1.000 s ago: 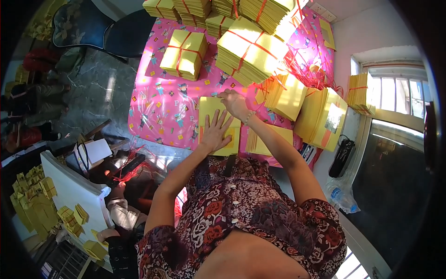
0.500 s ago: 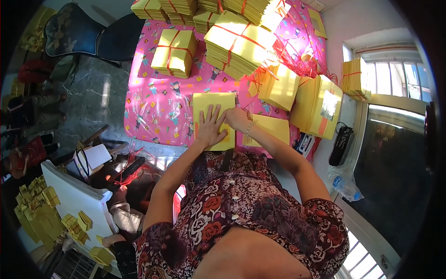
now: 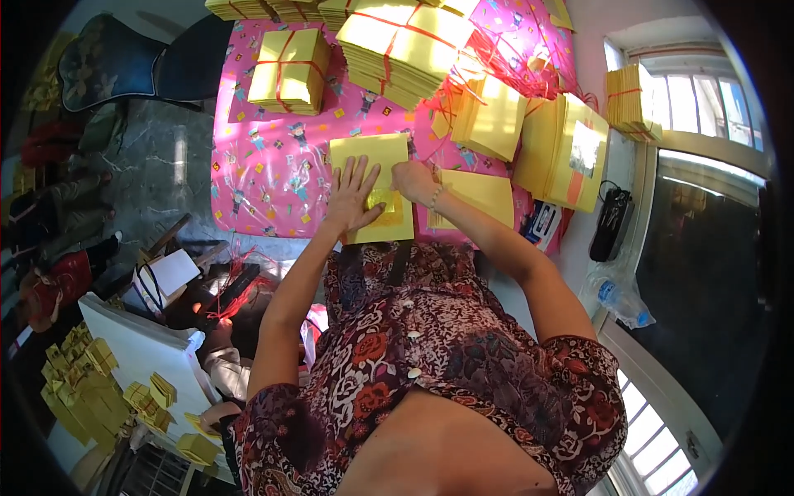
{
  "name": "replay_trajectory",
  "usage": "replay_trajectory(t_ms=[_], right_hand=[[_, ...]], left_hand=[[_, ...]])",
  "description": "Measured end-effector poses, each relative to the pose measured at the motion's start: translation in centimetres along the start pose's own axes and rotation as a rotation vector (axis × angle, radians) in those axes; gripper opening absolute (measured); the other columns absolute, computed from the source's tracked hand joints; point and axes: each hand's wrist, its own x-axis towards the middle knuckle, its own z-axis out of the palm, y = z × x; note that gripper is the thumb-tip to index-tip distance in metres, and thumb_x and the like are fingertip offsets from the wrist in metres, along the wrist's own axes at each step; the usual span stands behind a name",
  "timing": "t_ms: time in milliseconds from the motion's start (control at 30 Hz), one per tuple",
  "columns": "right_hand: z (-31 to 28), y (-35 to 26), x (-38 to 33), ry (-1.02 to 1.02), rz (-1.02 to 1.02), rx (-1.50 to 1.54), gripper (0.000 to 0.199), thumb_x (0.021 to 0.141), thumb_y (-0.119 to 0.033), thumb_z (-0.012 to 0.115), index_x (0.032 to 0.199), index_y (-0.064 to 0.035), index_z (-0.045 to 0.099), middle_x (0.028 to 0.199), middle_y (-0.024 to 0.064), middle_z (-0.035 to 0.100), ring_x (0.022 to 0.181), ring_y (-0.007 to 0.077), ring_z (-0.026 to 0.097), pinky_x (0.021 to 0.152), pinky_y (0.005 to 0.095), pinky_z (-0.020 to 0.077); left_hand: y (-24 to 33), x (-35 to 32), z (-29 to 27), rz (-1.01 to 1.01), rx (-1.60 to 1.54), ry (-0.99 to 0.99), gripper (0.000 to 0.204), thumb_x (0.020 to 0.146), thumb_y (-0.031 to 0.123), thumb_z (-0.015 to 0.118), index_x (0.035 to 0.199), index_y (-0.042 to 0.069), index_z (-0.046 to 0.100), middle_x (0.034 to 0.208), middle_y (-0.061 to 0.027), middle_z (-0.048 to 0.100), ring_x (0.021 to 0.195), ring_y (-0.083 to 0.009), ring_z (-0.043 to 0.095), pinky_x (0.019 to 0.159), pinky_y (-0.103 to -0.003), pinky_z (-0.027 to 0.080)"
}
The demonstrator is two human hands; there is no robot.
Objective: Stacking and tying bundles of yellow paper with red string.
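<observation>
A yellow paper sheet or thin stack lies on the pink table cover in front of me. My left hand is flat on it, fingers spread. A shiny gold rectangle shows on the paper beside my left thumb. My right hand is closed at the paper's right edge; what its fingers hold, if anything, is hidden. Under my right wrist and beyond it lies another stack of yellow paper.
Bundles of yellow paper tied with red string stand at the table's far side, near loose red string. More stacks stand right, by a black case and plastic bottle. Another person's hand is lower left.
The whole view has shifted, so the table sits higher in it. My hands have drawn slightly apart, and more of the gold rectangle shows between them.
</observation>
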Motion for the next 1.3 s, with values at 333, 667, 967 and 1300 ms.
replay_trajectory(t_ms=[333,667,967,1300], right_hand=[[-1.6,-2.2,-0.8,0.288,-0.286,-0.460,0.027,0.074,-0.014,0.064,0.100,-0.0069,0.059,0.093,0.0095,0.060,0.083,0.0248,0.063,0.068,0.0375,0.0521],[-2.8,-0.8,1.0,0.112,-0.462,-0.430,0.019,0.078,-0.016,0.059,0.089,-0.0014,0.061,0.082,0.0157,0.062,0.071,0.0288,0.066,0.061,0.0399,0.0532],[-7.0,-1.9,-0.4,0.411,-0.531,-0.356,0.015,0.079,-0.019,0.059,0.083,-0.0047,0.059,0.080,0.0116,0.062,0.074,0.0277,0.064,0.062,0.0389,0.0527],[-9.7,4.6,-10.2,0.746,-0.546,-0.118,0.019,0.073,-0.014,0.068,0.089,-0.0082,0.061,0.088,0.0059,0.063,0.083,0.0244,0.062,0.071,0.0351,0.0512]], left_hand=[[-1.6,1.0,0.1,-0.010,-0.065,-0.098,0.083,0.083,0.054,0.051,0.149,0.019,0.016,0.155,-0.0129,0.008,0.142,-0.0348,0.003,0.112,-0.054,0.005],[-3.8,2.2,-0.3,-0.352,-0.228,0.600,0.055,0.084,0.028,0.060,0.129,0.000,0.045,0.118,-0.0247,0.050,0.109,-0.0386,0.046,0.094,-0.049,0.036],[-6.1,3.2,-1.3,-0.829,-1.834,0.432,0.024,0.082,0.005,0.058,0.105,0.001,0.053,0.090,-0.0095,0.060,0.072,-0.0193,0.059,0.058,-0.031,0.049],[4.0,6.0,-6.9,-0.604,-1.773,0.088,0.036,0.084,0.007,0.063,0.119,0.006,0.051,0.109,-0.0082,0.059,0.088,-0.0179,0.063,0.067,-0.029,0.055]])
